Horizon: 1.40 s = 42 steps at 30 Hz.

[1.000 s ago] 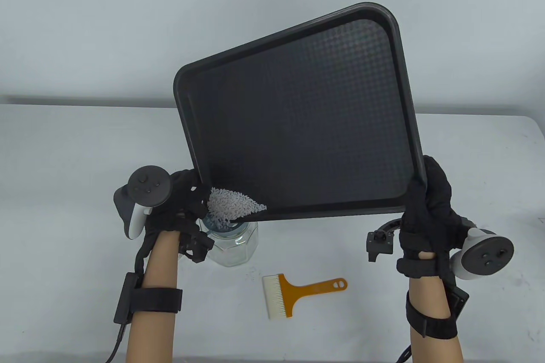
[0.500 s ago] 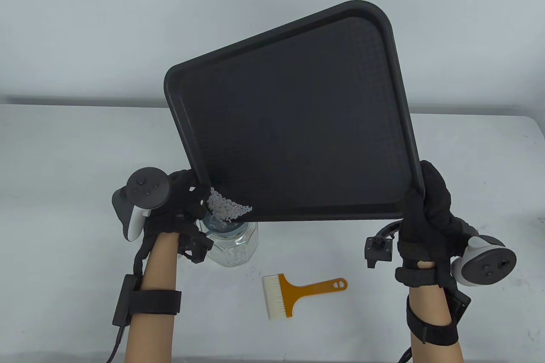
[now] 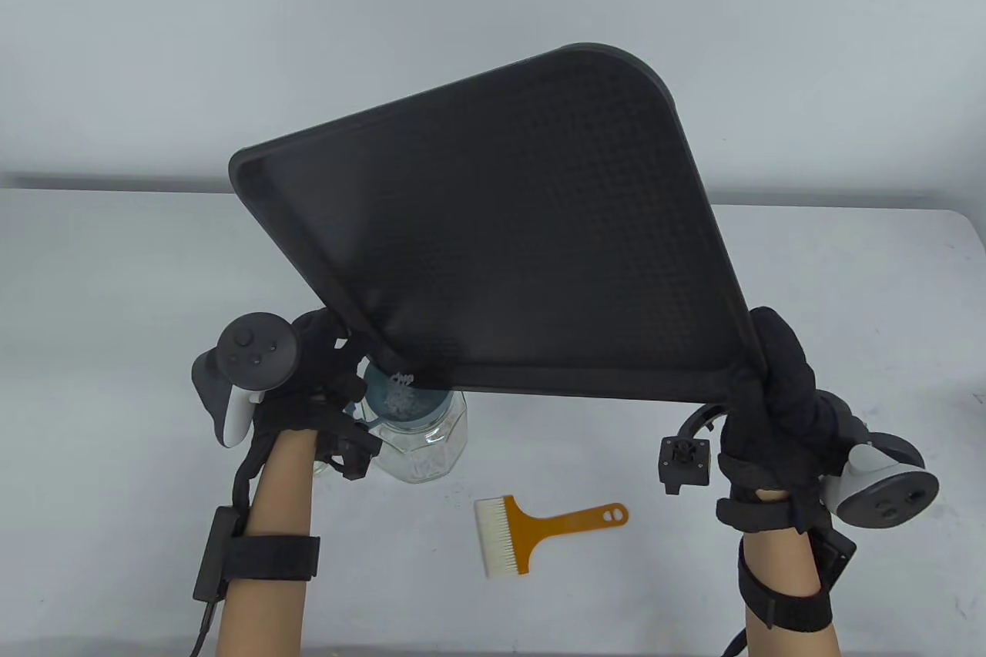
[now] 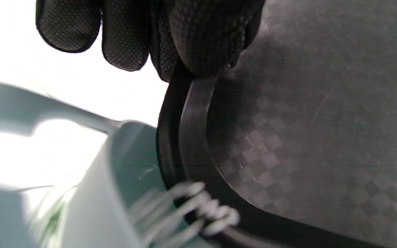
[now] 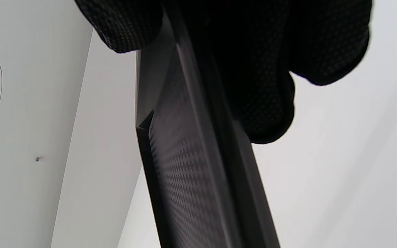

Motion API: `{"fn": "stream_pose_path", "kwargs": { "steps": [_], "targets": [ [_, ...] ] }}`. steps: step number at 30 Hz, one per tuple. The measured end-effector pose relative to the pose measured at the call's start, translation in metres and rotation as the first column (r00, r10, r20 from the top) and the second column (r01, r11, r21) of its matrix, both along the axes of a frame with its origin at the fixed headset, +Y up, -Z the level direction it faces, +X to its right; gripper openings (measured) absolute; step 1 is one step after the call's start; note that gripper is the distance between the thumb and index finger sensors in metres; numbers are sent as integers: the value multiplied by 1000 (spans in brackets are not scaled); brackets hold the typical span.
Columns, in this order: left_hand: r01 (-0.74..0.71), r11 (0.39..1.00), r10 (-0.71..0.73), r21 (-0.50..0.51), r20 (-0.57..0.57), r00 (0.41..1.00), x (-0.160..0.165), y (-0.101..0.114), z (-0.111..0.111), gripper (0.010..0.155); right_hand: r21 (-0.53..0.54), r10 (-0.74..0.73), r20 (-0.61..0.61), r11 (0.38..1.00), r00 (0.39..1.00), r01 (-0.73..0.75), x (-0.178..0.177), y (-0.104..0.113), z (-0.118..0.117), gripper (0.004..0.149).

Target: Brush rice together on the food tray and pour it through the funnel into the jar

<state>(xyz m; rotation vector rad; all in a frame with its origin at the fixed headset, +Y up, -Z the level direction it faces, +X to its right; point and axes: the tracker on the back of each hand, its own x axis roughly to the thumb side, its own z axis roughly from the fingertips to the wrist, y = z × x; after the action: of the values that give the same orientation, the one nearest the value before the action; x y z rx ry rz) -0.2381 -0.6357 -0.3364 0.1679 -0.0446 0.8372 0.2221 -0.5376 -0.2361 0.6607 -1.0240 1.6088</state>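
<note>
- The food tray [image 3: 508, 241] is held up off the table [image 3: 115, 349], tipped steeply so that its near-left corner points down over the funnel [image 3: 404, 403].
- The left hand [image 3: 323, 372] grips the tray's left edge close to that low corner; in the left wrist view its fingers [image 4: 198, 38] curl over the rim.
- The right hand [image 3: 770, 403] clutches the tray's near-right corner, with its fingers [image 5: 267, 86] wrapped round the edge in the right wrist view.
- The rice [image 3: 400, 399] has mostly left the tray: a few grains blur off the corner lip in the left wrist view, and a small white heap sits in the mouth of the funnel.
- The funnel, pale blue-green, sits in the top of the jar [image 3: 424, 445], which stands upright on the table just right of the left wrist.
- The jar is clear glass with faceted sides; some rice shows low down inside it.
- The brush [image 3: 539, 526], with an orange handle and pale bristles, lies flat on the table near the front edge, between the two forearms and touching neither hand.
</note>
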Motion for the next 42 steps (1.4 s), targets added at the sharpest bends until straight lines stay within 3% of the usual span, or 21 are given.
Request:
{"fn": "stream_pose_path", "kwargs": {
  "steps": [10, 20, 31, 37, 42],
  "targets": [
    [-8, 999, 8, 34, 4, 1000, -5, 6, 10, 49, -102, -74, 17, 992, 997, 75, 11, -16, -19, 47],
    [-121, 991, 117, 56, 64, 991, -1, 22, 25, 50, -313, -182, 150, 924, 972, 222, 36, -50, -46, 48],
    [-178, 981, 166, 84, 133, 977, -5, 22, 46, 57, -560, -353, 165, 735, 921, 383, 49, -105, -59, 48],
    [-170, 977, 160, 131, 88, 983, -21, -1, 56, 64, -622, -455, 175, 636, 873, 457, 65, -125, -54, 49],
    [-31, 988, 35, 149, -23, 999, -35, -23, 57, 64, -633, -540, 193, 569, 819, 524, 81, -137, -43, 49]
  ]
}}
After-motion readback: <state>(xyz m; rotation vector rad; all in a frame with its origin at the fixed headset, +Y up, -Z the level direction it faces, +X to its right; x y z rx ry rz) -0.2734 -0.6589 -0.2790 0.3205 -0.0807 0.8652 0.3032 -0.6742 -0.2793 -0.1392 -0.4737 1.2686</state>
